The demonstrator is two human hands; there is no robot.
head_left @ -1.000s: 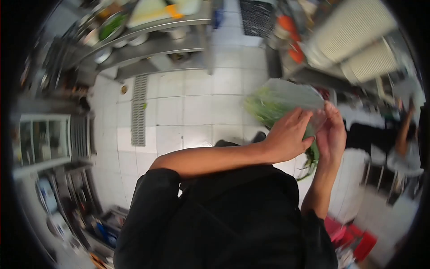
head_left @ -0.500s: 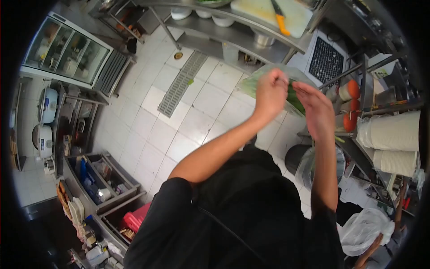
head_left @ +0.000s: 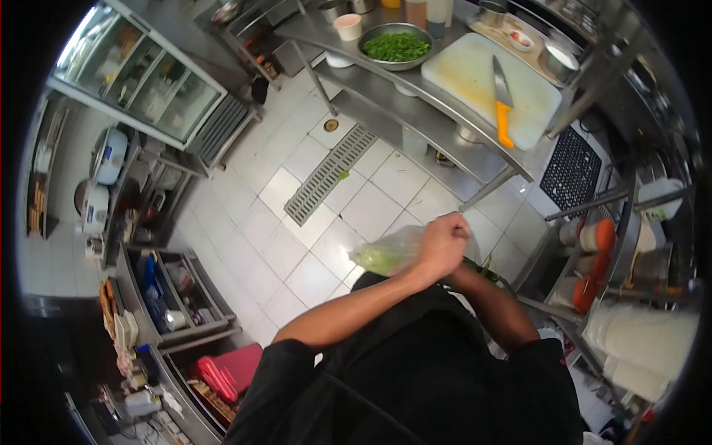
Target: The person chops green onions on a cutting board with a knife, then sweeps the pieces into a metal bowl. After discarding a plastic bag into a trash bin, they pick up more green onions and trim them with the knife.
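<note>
A clear plastic bag (head_left: 389, 251) with green vegetables inside hangs in front of my body, its bulging end pointing left. My left hand (head_left: 443, 243) is closed in a fist around the bag's gathered part. Tucked behind the left wrist is my right hand (head_left: 458, 273); its fingers are hidden, so I cannot see what it grips. Some long green leaves (head_left: 486, 271) stick out to the right of the hands.
A steel table (head_left: 337, 46) ahead bears a bowl of chopped greens (head_left: 397, 47) and a cutting board (head_left: 460, 78) with an orange-handled knife (head_left: 503, 111). Stacked white containers (head_left: 641, 345) stand at right, open drawers (head_left: 178, 297) at left. A floor drain grate (head_left: 330, 174) crosses the tiles.
Both hands have come down and closer to my body with the bag. My right hand, flat and raised before, is now mostly behind the left. The view shows more of the table.
</note>
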